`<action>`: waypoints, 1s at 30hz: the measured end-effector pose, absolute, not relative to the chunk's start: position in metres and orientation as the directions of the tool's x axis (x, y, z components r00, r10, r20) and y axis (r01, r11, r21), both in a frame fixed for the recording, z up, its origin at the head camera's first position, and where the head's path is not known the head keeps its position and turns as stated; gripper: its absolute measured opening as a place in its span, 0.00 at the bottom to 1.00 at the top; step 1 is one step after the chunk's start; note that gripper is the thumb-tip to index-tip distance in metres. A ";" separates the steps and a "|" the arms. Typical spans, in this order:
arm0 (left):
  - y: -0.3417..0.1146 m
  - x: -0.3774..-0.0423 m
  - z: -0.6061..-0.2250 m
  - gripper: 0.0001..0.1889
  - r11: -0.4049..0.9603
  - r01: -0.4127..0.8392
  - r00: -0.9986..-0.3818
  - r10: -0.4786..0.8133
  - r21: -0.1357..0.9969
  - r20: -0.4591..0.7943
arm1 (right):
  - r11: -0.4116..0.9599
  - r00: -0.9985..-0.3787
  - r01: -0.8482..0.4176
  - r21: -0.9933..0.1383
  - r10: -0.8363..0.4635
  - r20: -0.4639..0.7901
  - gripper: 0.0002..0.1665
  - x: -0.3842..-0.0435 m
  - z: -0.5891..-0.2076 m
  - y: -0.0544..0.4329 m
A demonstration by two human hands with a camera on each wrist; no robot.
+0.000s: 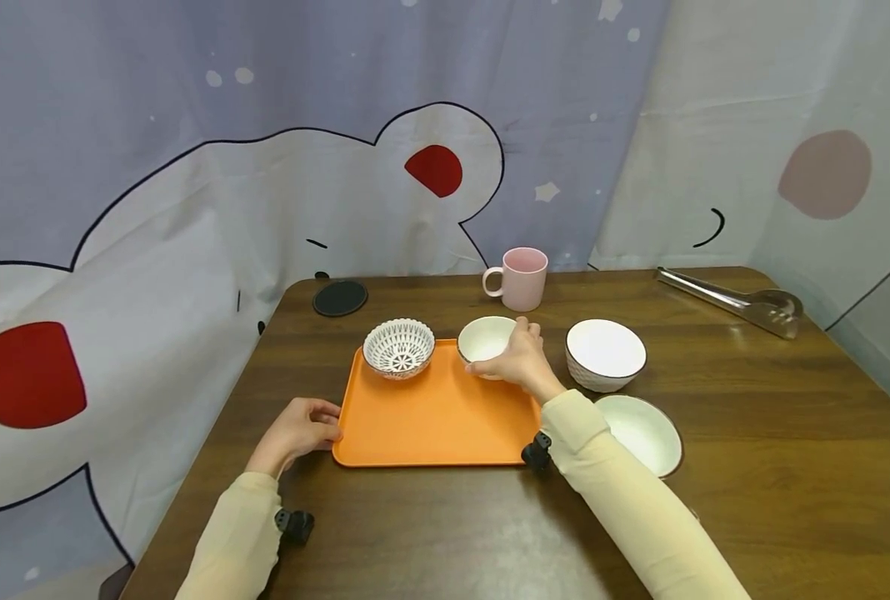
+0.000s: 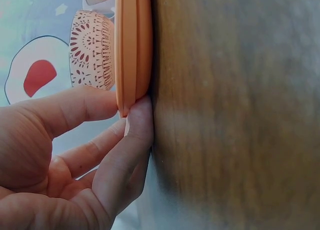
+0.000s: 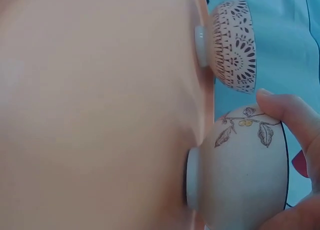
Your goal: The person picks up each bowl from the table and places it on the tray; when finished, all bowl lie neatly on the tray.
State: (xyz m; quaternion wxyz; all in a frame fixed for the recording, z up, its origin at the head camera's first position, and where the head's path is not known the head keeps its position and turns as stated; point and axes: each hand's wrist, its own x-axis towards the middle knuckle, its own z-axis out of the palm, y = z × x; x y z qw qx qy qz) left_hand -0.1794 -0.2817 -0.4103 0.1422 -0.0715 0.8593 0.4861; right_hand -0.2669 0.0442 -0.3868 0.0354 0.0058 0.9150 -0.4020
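An orange tray (image 1: 430, 425) lies on the wooden table. My left hand (image 1: 304, 432) pinches its left rim, the thumb (image 2: 82, 108) on top and a fingertip (image 2: 140, 117) beneath. At the tray's back right, my right hand (image 1: 518, 357) grips a small cream bowl (image 1: 482, 335) by its rim. Leaf sprigs and small yellow fruit decorate this bowl's outside (image 3: 240, 165) in the right wrist view. The bowl is upright at the tray surface; whether its foot bears fully on the tray I cannot tell. A dark-patterned white bowl (image 1: 398, 348) sits at the tray's back left.
Right of the tray stand a white bowl with a textured outside (image 1: 605, 354) and a shallow cream bowl (image 1: 643, 433), partly behind my right sleeve. A pink mug (image 1: 523, 279), a black round coaster (image 1: 340, 297) and metal tongs (image 1: 737, 302) lie toward the table's back. A patterned curtain (image 1: 302, 200) hangs behind.
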 end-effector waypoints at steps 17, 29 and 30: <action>-0.286 -0.180 -0.409 0.21 0.526 -0.245 -0.953 0.024 0.814 -0.303 | 0.669 -0.991 0.110 -0.735 0.014 -0.136 0.80 -0.273 -0.388 0.034; -0.282 -0.178 -0.412 0.21 0.537 -0.257 -0.949 0.014 0.803 -0.314 | 0.647 -0.999 -0.022 -0.762 0.012 0.039 0.74 -0.253 -0.357 0.047; -0.281 -0.179 -0.412 0.21 0.536 -0.256 -0.950 0.015 0.804 -0.312 | 0.644 -0.999 -0.021 -0.765 0.009 0.035 0.74 -0.250 -0.354 0.049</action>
